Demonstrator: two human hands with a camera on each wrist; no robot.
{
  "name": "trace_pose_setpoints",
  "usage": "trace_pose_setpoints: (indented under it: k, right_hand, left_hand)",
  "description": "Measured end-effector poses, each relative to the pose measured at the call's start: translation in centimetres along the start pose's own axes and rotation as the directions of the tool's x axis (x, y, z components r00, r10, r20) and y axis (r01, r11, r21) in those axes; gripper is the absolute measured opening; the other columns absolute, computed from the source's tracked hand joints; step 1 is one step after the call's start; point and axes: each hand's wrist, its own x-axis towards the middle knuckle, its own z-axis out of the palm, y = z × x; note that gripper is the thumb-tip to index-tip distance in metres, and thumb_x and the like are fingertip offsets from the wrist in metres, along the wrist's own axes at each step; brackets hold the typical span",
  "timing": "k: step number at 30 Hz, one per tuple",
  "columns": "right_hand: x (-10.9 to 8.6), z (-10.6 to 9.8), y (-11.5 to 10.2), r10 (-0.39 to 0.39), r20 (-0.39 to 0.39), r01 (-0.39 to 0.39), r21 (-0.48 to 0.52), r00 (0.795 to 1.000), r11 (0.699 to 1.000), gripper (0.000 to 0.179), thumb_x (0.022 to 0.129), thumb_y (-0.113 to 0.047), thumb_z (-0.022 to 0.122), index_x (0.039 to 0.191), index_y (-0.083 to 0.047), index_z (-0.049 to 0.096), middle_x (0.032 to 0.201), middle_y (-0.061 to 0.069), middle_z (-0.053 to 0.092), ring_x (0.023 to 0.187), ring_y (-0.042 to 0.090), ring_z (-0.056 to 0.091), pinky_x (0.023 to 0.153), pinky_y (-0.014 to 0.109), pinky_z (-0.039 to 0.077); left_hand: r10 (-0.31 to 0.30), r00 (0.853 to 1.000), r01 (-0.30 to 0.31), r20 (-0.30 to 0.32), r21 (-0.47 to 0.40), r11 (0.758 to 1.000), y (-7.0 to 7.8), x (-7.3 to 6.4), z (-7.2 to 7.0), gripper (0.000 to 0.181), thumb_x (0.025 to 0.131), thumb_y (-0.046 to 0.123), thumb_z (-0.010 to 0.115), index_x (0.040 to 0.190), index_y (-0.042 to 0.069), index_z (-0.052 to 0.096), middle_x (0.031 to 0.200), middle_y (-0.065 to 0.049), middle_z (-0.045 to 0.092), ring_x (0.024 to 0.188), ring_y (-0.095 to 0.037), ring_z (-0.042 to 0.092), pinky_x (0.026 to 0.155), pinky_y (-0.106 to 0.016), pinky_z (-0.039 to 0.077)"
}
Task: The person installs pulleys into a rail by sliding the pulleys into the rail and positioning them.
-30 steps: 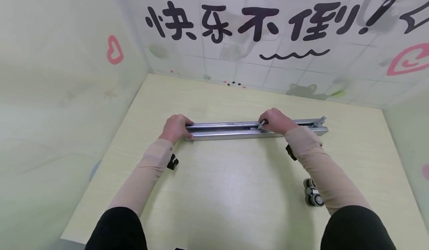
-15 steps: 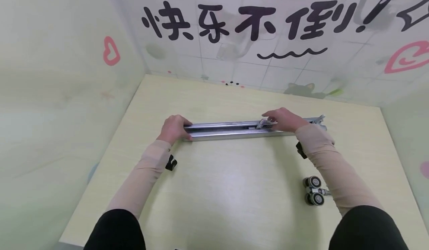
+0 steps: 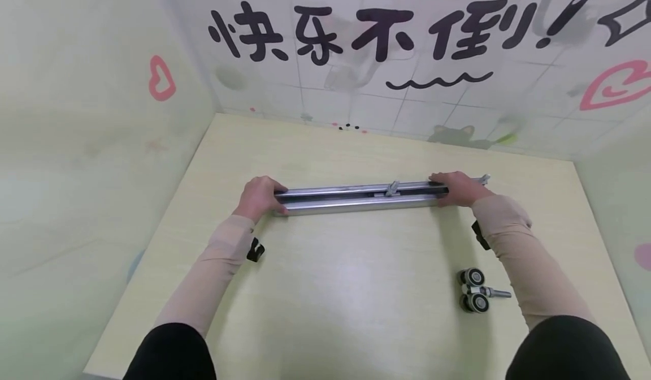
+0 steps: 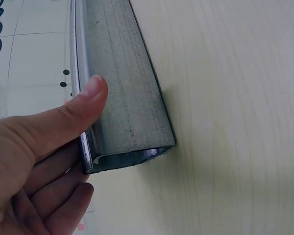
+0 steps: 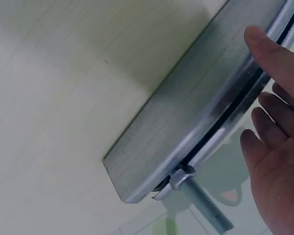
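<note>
A long silver metal rail (image 3: 351, 204) with a slot along its top lies across the table. My left hand (image 3: 256, 198) grips its left end, thumb on the near side and fingers on the far side; the left wrist view shows the hollow end of the rail (image 4: 132, 98) beside the thumb. Close to the right end, my right hand (image 3: 459, 189) spans the rail, thumb in front and fingers behind. A bolt (image 3: 392, 188) stands in the slot between the hands. Another threaded bolt (image 5: 203, 203) with a nut sticks out at the right end.
On the table, nearer the person at the right, lies a roller trolley (image 3: 474, 290) with wheels and a threaded stem. A wall (image 3: 325, 97) with black lettering rises behind the table (image 3: 346, 289), and another wall (image 3: 91, 171) stands at the left.
My right hand has let go of the middle bolt and moved right along the rail, now holding the rail near its right end. The left hand keeps its grip on the left end.
</note>
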Motion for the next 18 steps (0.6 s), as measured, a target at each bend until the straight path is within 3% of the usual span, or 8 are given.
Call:
trace_pose_setpoints:
  k: [6, 18]
  right_hand:
    - [0.7, 0.8, 0.8, 0.03, -0.045, -0.029, 0.018, 0.999, 0.999, 0.06, 0.07, -0.007, 0.076, 0.123, 0.007, 0.051, 0.123, 0.029, 0.05, 0.111, 0.046, 0.046, 0.095, 0.052, 0.038]
    - [1.5, 0.7, 0.9, 0.115, -0.07, -0.11, 0.076, 0.991, 0.991, 0.061, 0.061, -0.005, 0.08, 0.117, 0.004, 0.057, 0.117, 0.028, 0.055, 0.109, 0.043, 0.049, 0.095, 0.049, 0.039]
  left_hand:
    - [-0.013, 1.0, 0.013, 0.002, -0.013, 1.0, 0.0, -0.1, -0.1, 0.059, 0.055, 0.015, 0.085, 0.11, 0.007, 0.065, 0.112, -0.015, 0.063, 0.1, -0.031, 0.055, 0.091, -0.042, 0.041]
    - [0.061, 0.998, -0.06, -0.008, 0.045, 0.997, 0.3, -0.5, 0.0, 0.058, 0.058, 0.014, 0.084, 0.111, 0.002, 0.063, 0.111, -0.018, 0.063, 0.098, -0.034, 0.056, 0.087, -0.044, 0.044]
